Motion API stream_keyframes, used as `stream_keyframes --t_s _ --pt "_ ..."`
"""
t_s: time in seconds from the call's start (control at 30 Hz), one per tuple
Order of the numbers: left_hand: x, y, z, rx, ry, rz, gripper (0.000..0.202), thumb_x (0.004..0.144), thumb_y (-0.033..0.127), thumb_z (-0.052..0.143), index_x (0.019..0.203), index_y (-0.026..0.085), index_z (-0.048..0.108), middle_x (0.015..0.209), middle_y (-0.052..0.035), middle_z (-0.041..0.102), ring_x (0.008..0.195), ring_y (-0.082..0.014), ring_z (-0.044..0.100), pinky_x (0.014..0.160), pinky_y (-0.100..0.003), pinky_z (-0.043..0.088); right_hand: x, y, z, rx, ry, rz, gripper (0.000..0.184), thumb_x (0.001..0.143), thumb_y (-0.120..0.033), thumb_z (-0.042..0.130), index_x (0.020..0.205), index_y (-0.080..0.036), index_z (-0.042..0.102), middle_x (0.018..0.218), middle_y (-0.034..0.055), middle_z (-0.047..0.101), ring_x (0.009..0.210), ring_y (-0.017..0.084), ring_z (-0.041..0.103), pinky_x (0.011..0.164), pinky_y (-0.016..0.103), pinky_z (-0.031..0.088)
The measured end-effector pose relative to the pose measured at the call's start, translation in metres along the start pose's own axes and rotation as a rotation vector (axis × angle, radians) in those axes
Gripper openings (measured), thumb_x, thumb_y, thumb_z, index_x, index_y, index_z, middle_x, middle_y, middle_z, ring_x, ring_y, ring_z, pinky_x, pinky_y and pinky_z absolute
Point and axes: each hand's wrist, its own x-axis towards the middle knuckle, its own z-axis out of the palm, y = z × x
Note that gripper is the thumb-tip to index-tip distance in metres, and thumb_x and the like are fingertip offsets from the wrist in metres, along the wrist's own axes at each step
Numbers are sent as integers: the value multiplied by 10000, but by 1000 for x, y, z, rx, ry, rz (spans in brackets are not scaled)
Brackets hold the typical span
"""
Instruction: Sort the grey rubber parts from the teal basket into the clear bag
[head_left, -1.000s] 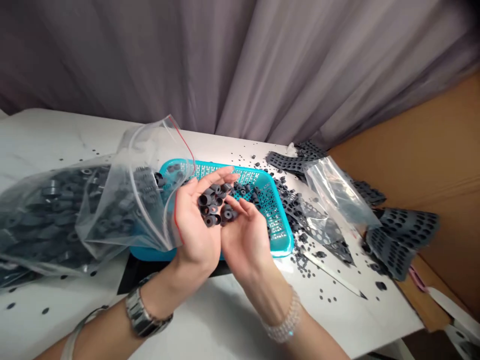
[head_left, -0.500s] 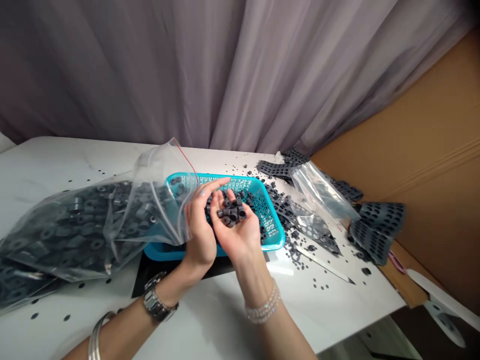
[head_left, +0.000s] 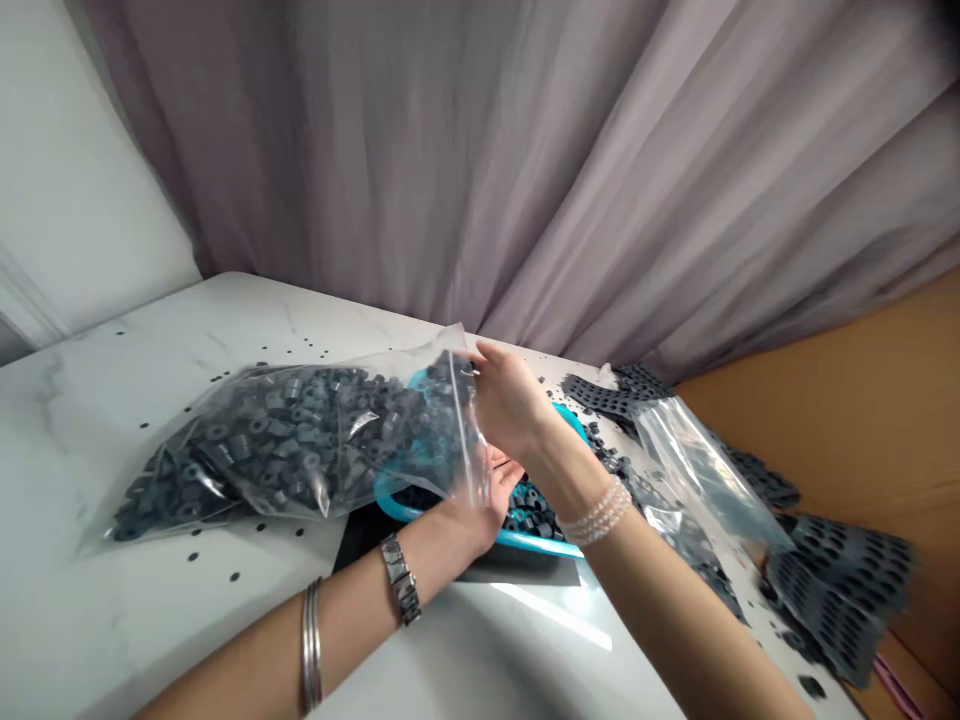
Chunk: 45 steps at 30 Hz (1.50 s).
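A clear zip bag [head_left: 300, 445] packed with dark grey rubber rings lies on its side on the table, its mouth standing up at the right end. My right hand [head_left: 510, 400] pinches the top of that mouth near the red-lined zip edge. My left hand [head_left: 501, 487] sits lower at the same edge, partly behind the plastic, and seems to hold the bag's lower end. Neither hand shows loose rings. Beneath my hands, a teal perforated basket [head_left: 480, 527] holds more grey rubber rings [head_left: 529, 517], and the bag and my arms hide most of it.
A black sheet [head_left: 450, 560] lies under the basket on the white marble-look table [head_left: 150, 620], with small black bits scattered about. To the right are a second clear bag [head_left: 701, 470], perforated grey rubber sheets [head_left: 836, 600] and a cardboard wall [head_left: 847, 400]. A grey curtain [head_left: 450, 170] hangs behind.
My hands no longer cup a handful of rings over the basket. They have risen to the bag's mouth, which now stands upright. The bag looks fuller and more compact, and the view has tilted upward.
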Motion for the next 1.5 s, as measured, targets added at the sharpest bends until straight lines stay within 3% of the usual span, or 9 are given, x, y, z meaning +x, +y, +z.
stream_keyframes --t_s 0.2,0.33,0.43,0.53,0.67,0.8,1.1,1.37,1.5 --pt "-1 0 8 3 80 9 299 907 358 548 1159 201 585 1205 -83 598 1007 -191 605 859 -401 522 -11 0 -1 -256 -89 52 365 938 -449 363 917 -177 605 855 74 651 856 192 631 832 361 501" --pt "-2 9 11 31 176 -63 292 903 341 558 1142 175 584 1149 -80 613 946 -179 618 802 -381 541 -14 -14 -36 -390 -153 -97 373 928 -386 351 1024 -132 606 1014 129 685 986 194 651 925 372 489" --pt "-4 22 15 45 225 -51 237 906 316 557 1081 162 596 1055 -58 629 841 -143 617 718 -323 546 -16 -25 -77 -914 -59 -294 483 941 -442 308 1196 -114 553 1105 161 668 999 217 663 913 417 503" --pt "-4 33 19 65 258 6 130 907 240 547 963 134 600 905 -18 617 733 -107 589 612 -249 509 -21 -28 -120 -1396 15 -260 557 841 -498 542 1263 -135 563 1195 180 641 1087 291 624 972 500 445" --pt "-4 37 21 101 269 31 159 858 61 478 790 136 601 722 0 572 676 -83 560 569 -179 449 -29 -14 -154 -1564 -80 -81 925 483 -421 874 1329 -217 559 1396 170 516 1328 394 410 1094 527 309" --pt "-4 33 18 127 277 30 204 784 16 462 704 153 590 661 -9 564 638 -81 551 572 -174 437 -34 8 -155 -1819 -191 19 1022 520 -353 860 1435 -252 417 1465 192 393 1344 448 337 1037 583 337" --pt "-2 34 14 150 264 63 161 792 12 484 749 141 570 692 13 544 641 -71 528 533 -155 409 -33 5 -150 -1742 -309 -213 436 691 -76 614 1107 -207 629 984 55 624 874 211 590 795 353 466" --pt "-2 36 11 144 259 79 188 817 34 483 727 172 573 699 1 559 640 -72 533 528 -141 430 -26 16 -133 -1674 -350 -353 501 830 -324 632 1310 -238 518 1250 93 568 1148 254 520 974 409 413" --pt "-2 38 5 111 214 64 145 888 106 486 817 148 605 773 -8 594 675 -78 563 579 -164 473 -31 38 -126 -1747 -236 -372 515 750 -329 725 1228 -204 580 1182 131 575 1009 274 573 846 411 466"
